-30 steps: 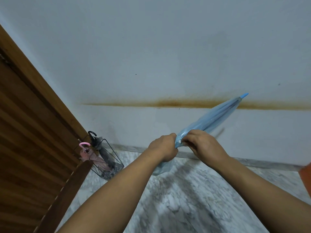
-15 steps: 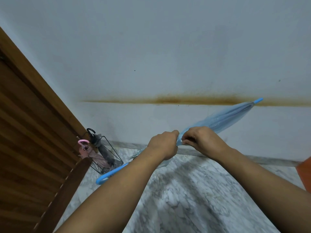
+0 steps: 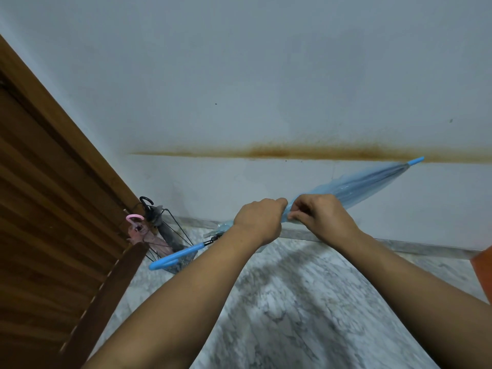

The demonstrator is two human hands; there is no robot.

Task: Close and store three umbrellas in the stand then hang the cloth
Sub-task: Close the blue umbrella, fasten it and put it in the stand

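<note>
I hold a closed, see-through blue umbrella (image 3: 354, 187) almost level across the middle of the view, its tip up to the right and its blue hooked handle (image 3: 173, 258) down to the left. My left hand (image 3: 258, 222) grips the folded canopy. My right hand (image 3: 322, 217) pinches the canopy right beside it. A black wire umbrella stand (image 3: 170, 235) sits on the floor in the corner at left. It holds a pink umbrella (image 3: 141, 230) and a black umbrella (image 3: 157, 217), both closed, handles up.
A brown slatted wooden door (image 3: 48, 209) fills the left side. A pale wall with a rusty stain (image 3: 292, 151) stands ahead. The floor (image 3: 306, 302) is grey marble. An orange object (image 3: 483, 272) shows at the right edge.
The blue umbrella has tilted from steep to nearly level, its tip dropping and moving right and its handle swinging out to the left. Both hands stayed on the canopy.
</note>
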